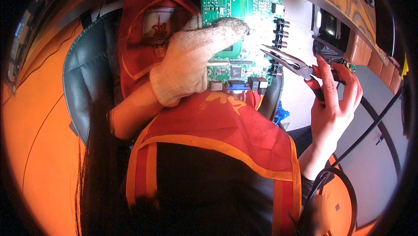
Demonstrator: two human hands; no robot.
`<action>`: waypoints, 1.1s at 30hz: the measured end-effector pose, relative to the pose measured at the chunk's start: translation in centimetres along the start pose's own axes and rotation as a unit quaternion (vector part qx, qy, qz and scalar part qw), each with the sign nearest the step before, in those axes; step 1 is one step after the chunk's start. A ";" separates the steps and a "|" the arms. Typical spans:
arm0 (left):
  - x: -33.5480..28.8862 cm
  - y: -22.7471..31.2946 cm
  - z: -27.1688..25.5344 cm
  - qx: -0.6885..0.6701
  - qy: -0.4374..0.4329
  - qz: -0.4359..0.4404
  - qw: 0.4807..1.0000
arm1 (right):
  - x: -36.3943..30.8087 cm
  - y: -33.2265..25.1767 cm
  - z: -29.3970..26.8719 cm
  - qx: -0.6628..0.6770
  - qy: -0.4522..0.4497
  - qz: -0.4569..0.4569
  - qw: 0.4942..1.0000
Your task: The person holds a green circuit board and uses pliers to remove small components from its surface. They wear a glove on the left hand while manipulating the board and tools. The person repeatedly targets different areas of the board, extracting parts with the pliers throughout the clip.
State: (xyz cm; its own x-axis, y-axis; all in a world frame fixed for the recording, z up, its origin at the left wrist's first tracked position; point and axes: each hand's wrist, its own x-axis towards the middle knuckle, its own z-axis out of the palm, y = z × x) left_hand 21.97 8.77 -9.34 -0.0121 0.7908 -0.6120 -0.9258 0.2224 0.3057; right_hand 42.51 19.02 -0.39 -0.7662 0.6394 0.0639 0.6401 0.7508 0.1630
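My left hand (183,61), in a pale work glove with a dirty thumb, grips the left side of a green circuit board (239,7). The board is held up in front of my lap, and glare washes out its middle. A blue port (237,87) sits on its lower edge; dark round jacks (280,34) line its right edge. My bare right hand (333,98) is closed round the dark handles of needle-nose pliers (283,59). Their jaws are slightly apart, with the tips over the board's right part near the jacks. Whether they touch it I cannot tell.
A wooden table edge (352,16) curves across the top, just beyond the board. Dark padded chair (89,70) parts stand at the left. A red apron (204,127) covers my front. A black cable (370,125) runs at the right, and something blue (281,113) lies below the board.
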 end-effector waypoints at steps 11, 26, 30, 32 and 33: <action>0.2 -0.3 0.7 0.054 0.020 0.074 0.996 | 0.0 -0.3 -0.1 -0.021 -0.035 0.010 0.999; 0.3 -0.7 0.5 0.088 0.018 0.092 0.992 | -0.1 -0.8 0.3 0.008 -0.067 0.017 0.998; 0.1 -0.7 0.7 0.132 0.036 0.113 0.984 | -0.2 -1.0 0.1 -0.011 -0.066 0.012 0.998; 0.1 -0.8 0.8 0.076 0.020 0.102 0.992 | -0.2 -1.0 0.1 -0.016 -0.060 0.005 0.998; 0.1 -0.9 0.9 0.079 0.022 0.103 0.991 | -0.2 -1.0 0.1 -0.023 -0.052 0.000 0.998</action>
State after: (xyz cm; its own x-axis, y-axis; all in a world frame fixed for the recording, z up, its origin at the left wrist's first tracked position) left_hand 23.11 9.16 -8.99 -0.2152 0.8038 -0.5546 -0.8313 0.1472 0.5360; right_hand 42.00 18.14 -0.66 -0.7552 0.6545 -0.0375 0.6346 0.7442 0.2084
